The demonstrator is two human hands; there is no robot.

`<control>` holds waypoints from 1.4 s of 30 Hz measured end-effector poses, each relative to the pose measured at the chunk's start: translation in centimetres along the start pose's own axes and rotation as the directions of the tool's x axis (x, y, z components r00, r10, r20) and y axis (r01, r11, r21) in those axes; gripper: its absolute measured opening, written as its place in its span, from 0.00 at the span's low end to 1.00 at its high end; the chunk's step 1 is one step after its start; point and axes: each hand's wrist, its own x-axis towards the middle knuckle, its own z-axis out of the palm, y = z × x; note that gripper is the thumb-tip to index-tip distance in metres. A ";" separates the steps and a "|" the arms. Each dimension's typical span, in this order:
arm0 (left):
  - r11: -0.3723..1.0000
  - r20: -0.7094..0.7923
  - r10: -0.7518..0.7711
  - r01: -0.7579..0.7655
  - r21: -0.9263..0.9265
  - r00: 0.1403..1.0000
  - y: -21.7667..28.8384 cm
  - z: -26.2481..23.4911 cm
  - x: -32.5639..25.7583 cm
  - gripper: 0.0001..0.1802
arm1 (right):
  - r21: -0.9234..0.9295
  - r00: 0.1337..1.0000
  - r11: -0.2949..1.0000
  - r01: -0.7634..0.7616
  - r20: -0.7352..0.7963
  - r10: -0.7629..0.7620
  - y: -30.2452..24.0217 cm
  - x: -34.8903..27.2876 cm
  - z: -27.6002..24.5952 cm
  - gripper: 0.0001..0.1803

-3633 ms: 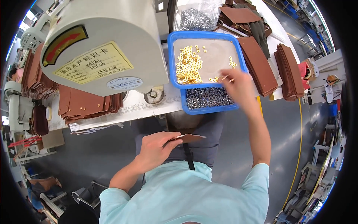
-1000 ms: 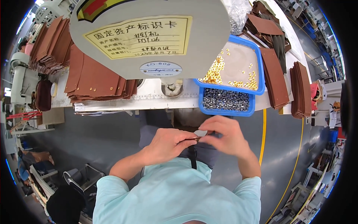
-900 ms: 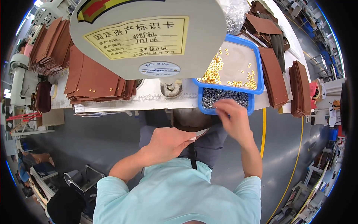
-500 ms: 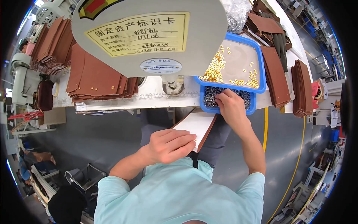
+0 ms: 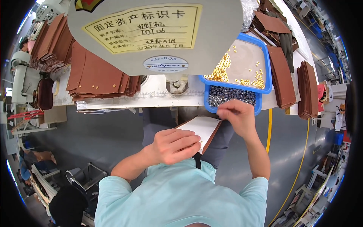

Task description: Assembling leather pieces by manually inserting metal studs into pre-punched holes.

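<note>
A brown leather piece (image 5: 206,128) lies across my lap, its white inner side up, with a small gold fitting near its lower end. My left hand (image 5: 176,145) is closed on its left edge, fingers curled over the white face. Just above the piece's far right corner, my right hand (image 5: 238,115) has thumb and forefinger pinched together. Whatever is between those fingertips is too small to make out. Beside that hand, at the table edge, a blue tray (image 5: 258,105) holds many small dark metal studs (image 5: 227,95).
Overlapping it, a second blue tray (image 5: 267,75) contains gold eyelet-like rings (image 5: 223,70). A pale machine head (image 5: 159,38) with a yellow label overhangs the white table (image 5: 157,90). Brown leather stacks stand left (image 5: 98,72) and right (image 5: 307,89); a darker pile (image 5: 274,34) sits behind.
My right hand has left the tray of dark studs and come toward me, over the leather piece's far corner. The left hand keeps its hold, and the piece has shifted slightly.
</note>
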 end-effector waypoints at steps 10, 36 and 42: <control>0.997 -0.013 0.072 -0.072 -0.007 0.997 -0.2 0.1 0.3 0.11 | 0.465 0.741 0.725 -0.508 0.665 0.092 -3.1 -1.3 0.2 0.05; 0.985 0.034 -0.086 0.090 -0.150 0.996 1.9 0.9 -0.6 0.13 | 0.357 0.692 0.682 -0.639 0.655 0.305 -4.3 -4.3 1.5 0.05; 0.978 0.033 -0.141 0.145 -0.149 0.989 2.0 1.0 -0.6 0.13 | 0.404 0.810 0.765 -0.501 0.530 0.250 -4.1 -5.0 1.9 0.05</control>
